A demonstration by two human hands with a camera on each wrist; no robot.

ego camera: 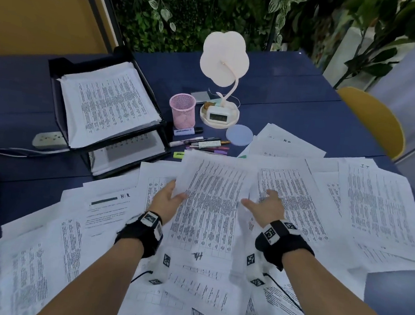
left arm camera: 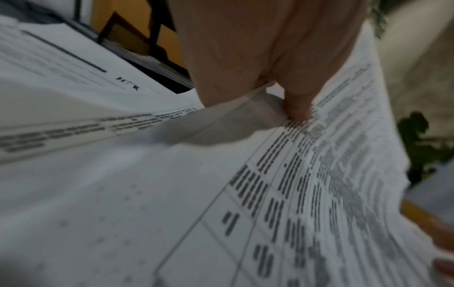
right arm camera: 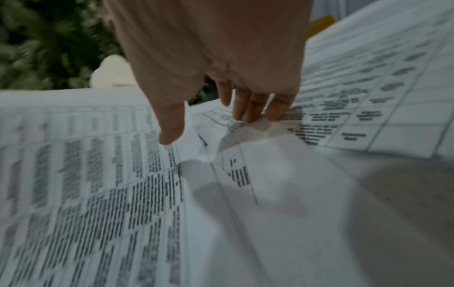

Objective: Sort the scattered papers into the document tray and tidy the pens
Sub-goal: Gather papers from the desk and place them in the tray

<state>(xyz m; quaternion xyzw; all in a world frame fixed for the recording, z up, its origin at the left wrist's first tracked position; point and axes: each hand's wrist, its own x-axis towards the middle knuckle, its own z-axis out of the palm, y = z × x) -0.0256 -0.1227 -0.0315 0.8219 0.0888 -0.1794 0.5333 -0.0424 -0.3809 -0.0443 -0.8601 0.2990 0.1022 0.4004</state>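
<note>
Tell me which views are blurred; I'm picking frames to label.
Head view: mostly sharp, table text on the held sheet readable as rows, edges bowed by the wide lens. Left wrist view: left hand soft, print smeared. Right wrist view: heaviest motion blur, right hand casting a shadow.

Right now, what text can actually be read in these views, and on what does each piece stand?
"H R": header of a sheet left of the left hand.
"IT": top of the far right sheet.
Table print on the papers, highlighter labels and the clock display: too small or blurred to read.
</note>
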